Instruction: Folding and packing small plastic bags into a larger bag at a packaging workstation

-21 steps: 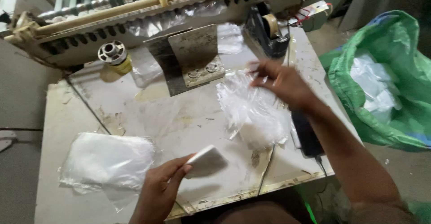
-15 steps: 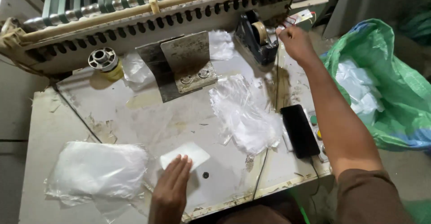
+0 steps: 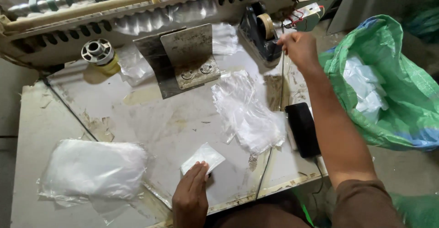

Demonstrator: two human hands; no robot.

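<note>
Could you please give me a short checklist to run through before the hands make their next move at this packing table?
1. Left hand flat on the small white packet: ok.
2. Right hand at the tape dispenser: ok.
3. Tape strip gripped between the right fingers: cannot tell.
4. Loose clear bags lie within reach mid-table: ok.
5. Black phone sits close to the table edge, under the right forearm: not ok.

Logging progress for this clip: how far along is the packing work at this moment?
Done: a small white packet lies flat under the left hand. In hand: the right hand is at the tape dispenser. Left: loose clear bags remain unfilled, it seems.
</note>
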